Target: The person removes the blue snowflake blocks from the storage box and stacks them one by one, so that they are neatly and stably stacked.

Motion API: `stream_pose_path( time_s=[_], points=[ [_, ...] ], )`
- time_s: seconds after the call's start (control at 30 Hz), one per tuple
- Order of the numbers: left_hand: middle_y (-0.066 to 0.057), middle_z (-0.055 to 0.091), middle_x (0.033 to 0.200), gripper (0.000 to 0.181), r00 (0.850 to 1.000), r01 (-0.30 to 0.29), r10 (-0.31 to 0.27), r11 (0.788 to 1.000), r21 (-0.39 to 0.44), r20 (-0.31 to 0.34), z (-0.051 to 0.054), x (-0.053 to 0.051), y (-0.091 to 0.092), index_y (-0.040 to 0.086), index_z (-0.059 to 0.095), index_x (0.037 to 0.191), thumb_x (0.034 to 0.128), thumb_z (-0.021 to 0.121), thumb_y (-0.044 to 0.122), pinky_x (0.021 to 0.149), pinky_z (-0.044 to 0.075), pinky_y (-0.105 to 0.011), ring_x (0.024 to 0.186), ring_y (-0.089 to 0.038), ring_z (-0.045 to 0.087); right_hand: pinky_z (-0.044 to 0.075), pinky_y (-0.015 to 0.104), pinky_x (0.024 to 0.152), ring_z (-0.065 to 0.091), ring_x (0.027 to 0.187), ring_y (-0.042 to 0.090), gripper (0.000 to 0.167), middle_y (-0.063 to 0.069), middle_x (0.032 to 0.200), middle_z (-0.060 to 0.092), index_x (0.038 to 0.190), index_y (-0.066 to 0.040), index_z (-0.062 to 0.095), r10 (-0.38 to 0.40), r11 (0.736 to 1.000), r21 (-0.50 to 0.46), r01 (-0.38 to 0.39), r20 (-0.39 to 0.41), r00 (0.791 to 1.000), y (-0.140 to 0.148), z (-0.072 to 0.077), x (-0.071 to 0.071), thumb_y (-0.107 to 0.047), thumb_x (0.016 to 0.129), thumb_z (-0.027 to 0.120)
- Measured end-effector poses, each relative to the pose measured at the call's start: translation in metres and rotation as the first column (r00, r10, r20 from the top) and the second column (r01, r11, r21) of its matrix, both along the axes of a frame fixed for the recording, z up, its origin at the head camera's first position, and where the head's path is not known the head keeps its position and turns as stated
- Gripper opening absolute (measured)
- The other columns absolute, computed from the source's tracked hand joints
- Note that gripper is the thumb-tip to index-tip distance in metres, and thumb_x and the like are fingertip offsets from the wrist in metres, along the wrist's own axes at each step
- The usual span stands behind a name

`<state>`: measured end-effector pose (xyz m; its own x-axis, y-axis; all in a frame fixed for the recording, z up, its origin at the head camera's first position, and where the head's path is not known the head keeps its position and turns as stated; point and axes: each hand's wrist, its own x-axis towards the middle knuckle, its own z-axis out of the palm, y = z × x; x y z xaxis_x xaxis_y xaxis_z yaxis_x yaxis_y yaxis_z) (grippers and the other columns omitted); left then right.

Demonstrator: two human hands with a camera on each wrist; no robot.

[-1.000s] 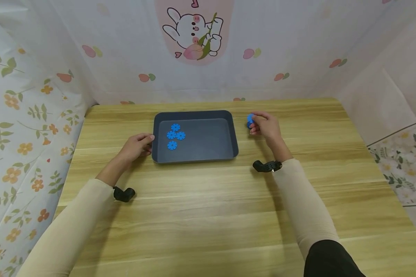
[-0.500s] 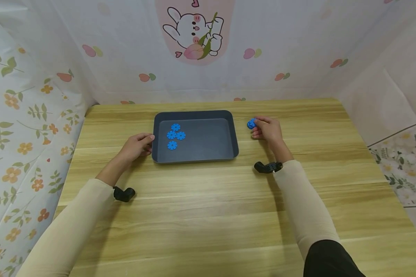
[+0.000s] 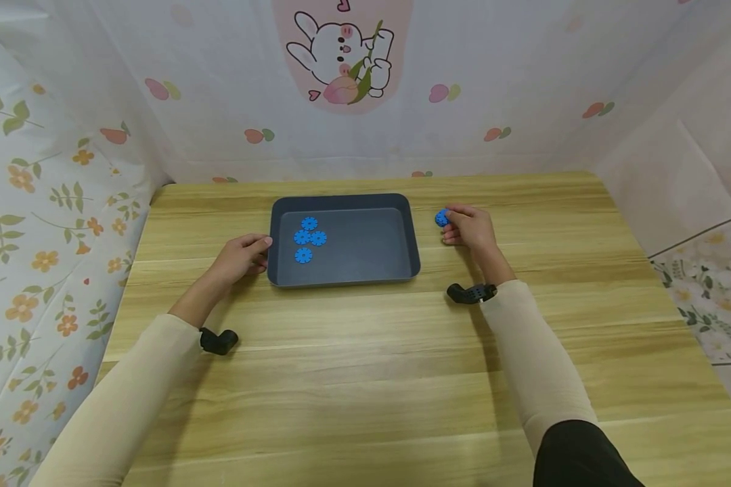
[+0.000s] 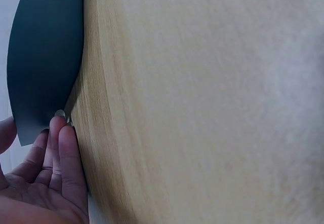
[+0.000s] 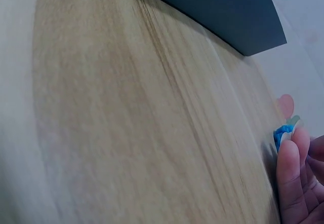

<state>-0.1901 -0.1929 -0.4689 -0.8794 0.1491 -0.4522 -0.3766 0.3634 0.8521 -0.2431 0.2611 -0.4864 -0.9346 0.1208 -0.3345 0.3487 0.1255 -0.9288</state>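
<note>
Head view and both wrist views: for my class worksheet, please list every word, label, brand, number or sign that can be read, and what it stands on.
No word, label, brand or number can be read in any view.
Fabric backdrop: printed rabbit and hearts, no lettering seen.
Baking tray: no marking seen.
Blue notched discs and black wrist cameras: too small to tell whether they bear any marking.

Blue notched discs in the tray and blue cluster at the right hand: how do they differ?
The notched discs lie inside the tray; the blue cluster is outside, right of it. The notched discs lie untouched; the right hand touches and partly covers the blue cluster. Both are blue.
</note>
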Motion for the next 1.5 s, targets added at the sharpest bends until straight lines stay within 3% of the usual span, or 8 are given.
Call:
stream_pose_path(
  time_s=[0.5, 0.77, 0.97, 1.17, 1.3, 1.5],
  points=[
    [-0.015, 0.05, 0.124, 0.055, 1.0, 0.015, -0.015, 1.0, 0.01, 0.006, -0.002, -0.002, -0.002, 0.002, 0.039, 0.147, 0.1045, 0.043, 0.036, 0.08, 0.052, -0.022, 0.088, -0.01, 0.056, 0.057, 0.026, 0.056, 0.062, 0.052, 0.01, 0.038, 0.002, 0.068, 0.064, 0.136, -0.004, 0.054, 0.012, 1.0, 0.005, -0.013, 0.03, 0.999, 0.001, 0.004, 0.001, -0.019, 0.101, 0.055],
    [-0.018, 0.049, 0.125, 0.052, 1.0, 0.012, -0.013, 1.0, 0.012, 0.027, 0.011, 0.002, 0.001, 0.0, 0.04, 0.146, 0.1049, 0.044, 0.031, 0.081, 0.052, -0.023, 0.088, -0.012, 0.056, 0.056, 0.024, 0.055, 0.061, 0.052, 0.009, 0.038, 0.001, 0.069, 0.063, 0.135, -0.003, 0.055, 0.011, 1.0, 0.001, -0.011, 0.02, 1.0, 0.003, -0.002, 0.0, -0.019, 0.101, 0.055],
    [-0.015, 0.051, 0.123, 0.054, 1.0, 0.009, -0.009, 1.0, 0.014, 0.009, 0.003, 0.0, -0.001, 0.002, 0.041, 0.146, 0.1041, 0.045, 0.036, 0.078, 0.051, -0.02, 0.086, -0.01, 0.056, 0.056, 0.026, 0.055, 0.061, 0.052, 0.011, 0.038, 0.002, 0.069, 0.063, 0.135, -0.004, 0.054, 0.021, 1.0, 0.012, -0.021, 0.027, 0.999, 0.004, 0.001, 0.0, -0.019, 0.101, 0.055],
    [-0.013, 0.052, 0.12, 0.056, 1.0, 0.015, -0.015, 1.0, -0.001, -0.017, -0.004, 0.0, -0.002, 0.003, 0.043, 0.144, 0.1029, 0.046, 0.041, 0.076, 0.051, -0.018, 0.085, -0.008, 0.056, 0.055, 0.025, 0.055, 0.059, 0.052, 0.01, 0.043, 0.001, 0.068, 0.061, 0.139, -0.005, 0.052, 0.048, 0.997, 0.051, -0.049, 0.024, 0.999, 0.002, 0.013, -0.001, -0.027, 0.102, 0.053],
    [-0.012, 0.052, 0.118, 0.056, 1.0, 0.008, -0.008, 1.0, -0.003, -0.018, -0.004, 0.0, -0.002, 0.004, 0.044, 0.144, 0.1028, 0.046, 0.042, 0.075, 0.051, -0.018, 0.085, -0.009, 0.056, 0.056, 0.028, 0.056, 0.058, 0.052, 0.011, 0.045, 0.002, 0.068, 0.061, 0.139, -0.006, 0.051, 0.112, 0.988, 0.112, -0.11, -0.012, 0.994, -0.006, 0.027, -0.005, -0.029, 0.101, 0.054],
    [-0.009, 0.053, 0.115, 0.056, 1.0, 0.005, -0.005, 1.0, -0.002, -0.022, -0.005, 0.0, -0.001, 0.004, 0.044, 0.144, 0.1024, 0.047, 0.042, 0.075, 0.051, -0.018, 0.085, -0.009, 0.056, 0.058, 0.041, 0.061, 0.059, 0.05, 0.015, 0.042, 0.008, 0.069, 0.063, 0.137, -0.004, 0.053, 0.237, 0.958, 0.173, -0.227, -0.044, 0.97, -0.026, 0.046, -0.011, -0.026, 0.1, 0.055]
  ],
)
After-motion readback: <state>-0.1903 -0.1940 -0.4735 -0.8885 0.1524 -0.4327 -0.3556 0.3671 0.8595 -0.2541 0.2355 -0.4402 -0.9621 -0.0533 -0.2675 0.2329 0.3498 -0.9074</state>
